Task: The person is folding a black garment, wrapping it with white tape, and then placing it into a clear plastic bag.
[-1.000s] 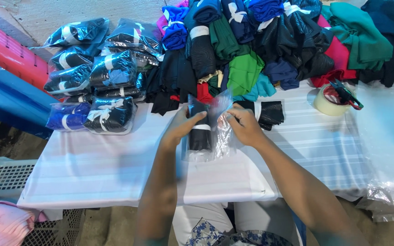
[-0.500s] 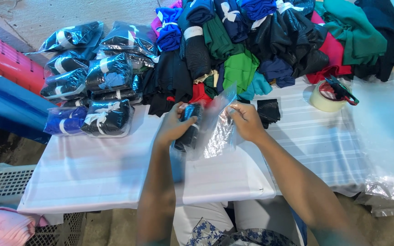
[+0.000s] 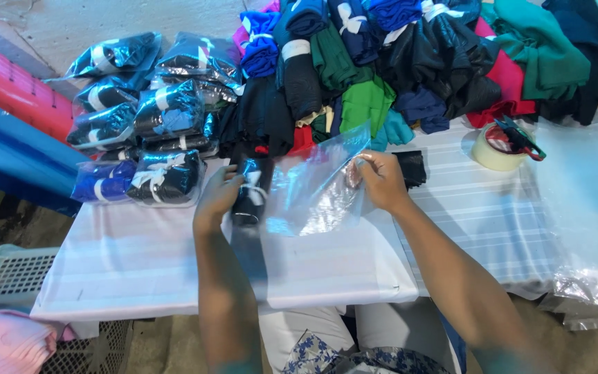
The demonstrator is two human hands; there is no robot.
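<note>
My left hand [image 3: 217,197] grips a rolled black cloth bundle [image 3: 249,188] with a white band, held upright above the white table [image 3: 140,263]. My right hand [image 3: 381,180] pinches the edge of a clear plastic bag [image 3: 313,188] that spreads open between the two hands. The bundle sits just left of the bag, outside it. Another black rolled bundle [image 3: 411,166] lies on the table behind my right hand.
Several bagged dark bundles [image 3: 153,118] are stacked at the back left. A heap of coloured rolled cloths [image 3: 396,62] fills the back. A tape roll [image 3: 494,149] with scissors [image 3: 520,140] sits right, loose clear plastic [image 3: 590,215] beyond. A white basket [image 3: 8,277] stands at lower left.
My left hand has drawn the black bundle leftward, out of the bag. The bag, still pinched by my right hand, has spread out flat between the hands.
</note>
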